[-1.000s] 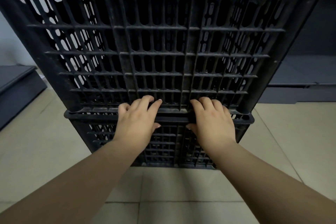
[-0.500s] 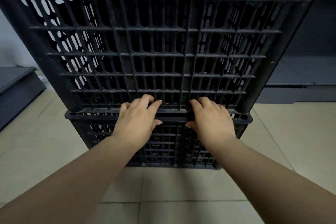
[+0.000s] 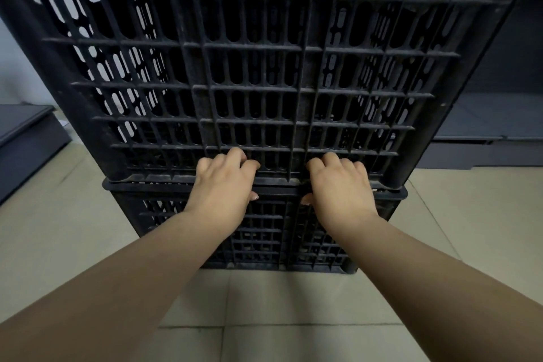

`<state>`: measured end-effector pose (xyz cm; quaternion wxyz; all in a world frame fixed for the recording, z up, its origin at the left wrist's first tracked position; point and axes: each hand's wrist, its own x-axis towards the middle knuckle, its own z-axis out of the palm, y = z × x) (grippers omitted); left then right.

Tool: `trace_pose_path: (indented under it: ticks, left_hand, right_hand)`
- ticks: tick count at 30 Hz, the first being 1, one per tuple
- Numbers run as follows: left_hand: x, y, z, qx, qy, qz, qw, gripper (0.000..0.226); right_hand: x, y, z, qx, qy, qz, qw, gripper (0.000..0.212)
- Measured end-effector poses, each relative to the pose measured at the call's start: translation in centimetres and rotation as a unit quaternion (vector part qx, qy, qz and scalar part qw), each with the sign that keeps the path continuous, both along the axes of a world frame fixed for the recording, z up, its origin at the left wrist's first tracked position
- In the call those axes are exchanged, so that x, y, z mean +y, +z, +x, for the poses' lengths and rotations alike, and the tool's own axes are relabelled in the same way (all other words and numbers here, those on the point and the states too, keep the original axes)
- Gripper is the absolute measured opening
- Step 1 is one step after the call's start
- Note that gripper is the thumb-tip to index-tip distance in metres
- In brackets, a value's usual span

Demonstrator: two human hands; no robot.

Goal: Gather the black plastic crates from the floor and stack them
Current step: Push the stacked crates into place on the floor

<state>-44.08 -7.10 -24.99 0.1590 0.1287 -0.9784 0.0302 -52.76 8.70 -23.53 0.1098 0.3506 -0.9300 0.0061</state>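
Black plastic upper crate (image 3: 264, 67) sat on the lower crate (image 3: 264, 232) at twelve o'clock, barely shifted since a second before, left hand (image 3: 223, 185) and right hand (image 3: 340, 188) curled into its bottom slats, suggesting final seating.

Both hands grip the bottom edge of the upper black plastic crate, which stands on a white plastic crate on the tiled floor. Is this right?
Not quite. The head view shows the lower crate is black plastic too, not white. The left hand and right hand do grip the upper black plastic crate.
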Motion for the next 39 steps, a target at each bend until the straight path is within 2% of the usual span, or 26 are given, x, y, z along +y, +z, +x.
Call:
trace_pose_path:
  ticks: [4,14,23,29,34,36,39]
  left_hand:
    - [0.2,-0.4,0.7,0.038,-0.001,-0.02,0.999,0.041]
    - [0.1,-1.2,1.4,0.092,-0.008,-0.033,0.995,0.038]
    - [1.4,-0.7,0.5,0.058,0.027,-0.055,0.996,0.028]
    - [2.6,-0.5,-1.0,0.034,0.053,-0.068,0.996,0.032]
    - [2.1,-1.2,-0.5,0.043,0.023,-0.074,0.996,0.042]
    - [1.3,-1.9,0.4,0.026,-0.015,-0.042,0.999,0.05]
    - [-0.3,-2.4,2.9,0.02,-0.097,0.011,0.995,0.045]
  right_hand:
    - [0.4,-0.7,0.8,0.066,0.002,-0.021,0.998,0.028]
    - [0.8,-1.8,1.3,0.113,-0.014,-0.03,0.993,0.041]
    - [1.6,-2.3,-0.4,0.126,0.01,-0.039,0.991,0.041]
    - [2.0,-2.4,-2.4,0.121,-0.009,-0.033,0.992,0.037]
    - [2.1,-2.3,-2.4,0.096,-0.007,-0.033,0.995,0.036]
    - [2.2,-2.3,-1.9,0.075,-0.014,-0.038,0.996,0.04]
    - [3.1,-2.9,-0.5,0.077,-0.019,-0.059,0.995,0.051]
